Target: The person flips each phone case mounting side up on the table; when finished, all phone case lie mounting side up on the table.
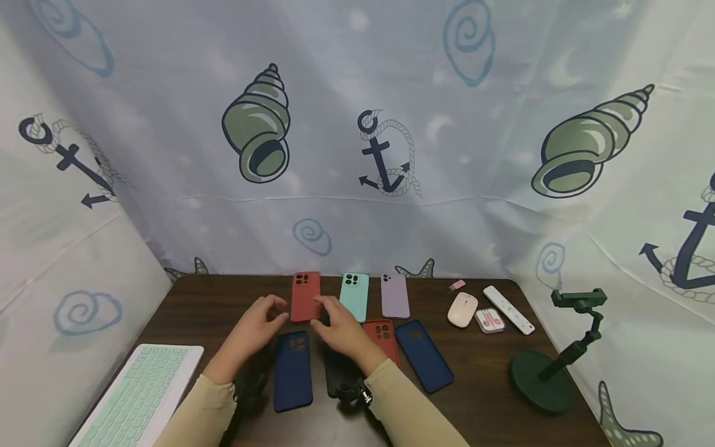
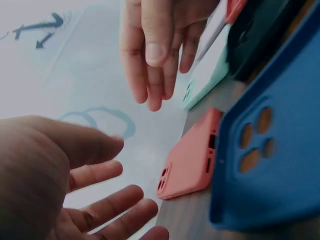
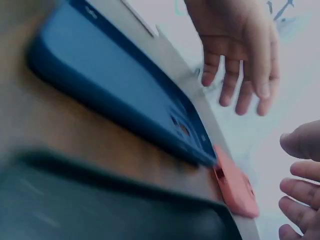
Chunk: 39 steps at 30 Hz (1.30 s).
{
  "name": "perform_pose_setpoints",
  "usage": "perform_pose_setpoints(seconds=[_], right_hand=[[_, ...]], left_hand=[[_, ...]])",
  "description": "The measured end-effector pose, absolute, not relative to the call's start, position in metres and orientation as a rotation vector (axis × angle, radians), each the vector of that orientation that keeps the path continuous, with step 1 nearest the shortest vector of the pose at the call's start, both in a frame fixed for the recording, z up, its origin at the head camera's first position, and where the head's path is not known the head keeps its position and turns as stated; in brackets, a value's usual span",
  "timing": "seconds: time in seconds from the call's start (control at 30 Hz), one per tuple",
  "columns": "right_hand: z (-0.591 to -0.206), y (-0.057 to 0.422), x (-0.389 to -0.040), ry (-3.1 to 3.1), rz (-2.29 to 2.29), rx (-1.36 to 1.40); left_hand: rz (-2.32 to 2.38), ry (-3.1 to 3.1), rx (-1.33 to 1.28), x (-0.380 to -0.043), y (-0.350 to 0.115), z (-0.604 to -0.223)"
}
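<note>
Both hands hover over the table with fingers spread and nothing in them. The left hand [image 1: 251, 334] is just left of a red phone case [image 1: 305, 293], which lies camera cutout up at the back. To that case's right is the right hand [image 1: 342, 332], its fingertips overlapping the case's edge in the head view. A dark blue phone case [image 1: 293, 380] lies hollow side up between the wrists. A black phone case [image 1: 336, 372] is partly hidden under the right hand and wrist. In the left wrist view, air shows between the hands and the red case [image 2: 187, 162].
Mint [image 1: 354, 297] and lilac [image 1: 395, 297] cases lie at the back; another red case [image 1: 382, 333] and blue case [image 1: 427, 360] lie right. A keyboard [image 1: 142, 391] stands left. Rightward are a mouse [image 1: 462, 309], earphone box [image 1: 490, 320], white remote [image 1: 509, 310] and green stand [image 1: 542, 382].
</note>
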State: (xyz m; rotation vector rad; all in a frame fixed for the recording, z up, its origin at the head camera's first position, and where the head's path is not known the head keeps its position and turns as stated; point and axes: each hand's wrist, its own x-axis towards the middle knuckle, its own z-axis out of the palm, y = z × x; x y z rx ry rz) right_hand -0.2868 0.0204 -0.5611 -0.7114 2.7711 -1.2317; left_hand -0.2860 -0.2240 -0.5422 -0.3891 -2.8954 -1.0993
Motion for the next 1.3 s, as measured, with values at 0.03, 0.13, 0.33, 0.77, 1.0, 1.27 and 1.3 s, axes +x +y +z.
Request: perform_pose_setpoints(seconds=[0.03, 0.13, 0.33, 0.77, 1.0, 1.27, 1.3], right_hand=[[-0.56, 0.02, -0.294, 2.776, -1.211, -0.702], [-0.56, 0.018, -0.316, 2.781, -1.162, -0.699], [-0.577, 0.02, -0.351, 2.775, -1.076, -0.672], [-0.59, 0.022, -0.353, 2.89, -0.75, -0.816], [-0.588, 0.02, -0.352, 2.934, -0.663, -0.856], [-0.585, 0.021, -0.354, 2.945, -0.687, -0.94], [-0.585, 0.02, -0.354, 2.943, -0.702, -0.954]], left_hand=[[-1.113, -2.897, -0.412, -0.294, -0.223, -0.543], [-1.124, -2.918, -0.475, -0.322, -0.22, -0.548], [-1.227, -2.947, -0.502, -0.371, -0.222, -0.569], [-1.358, -2.934, -0.492, -0.393, -0.229, -0.598], [-1.348, -2.975, -0.513, -0.396, -0.23, -0.595], [-1.375, -2.975, -0.555, -0.391, -0.229, -0.588], [-1.363, -2.975, -0.565, -0.39, -0.23, -0.588]])
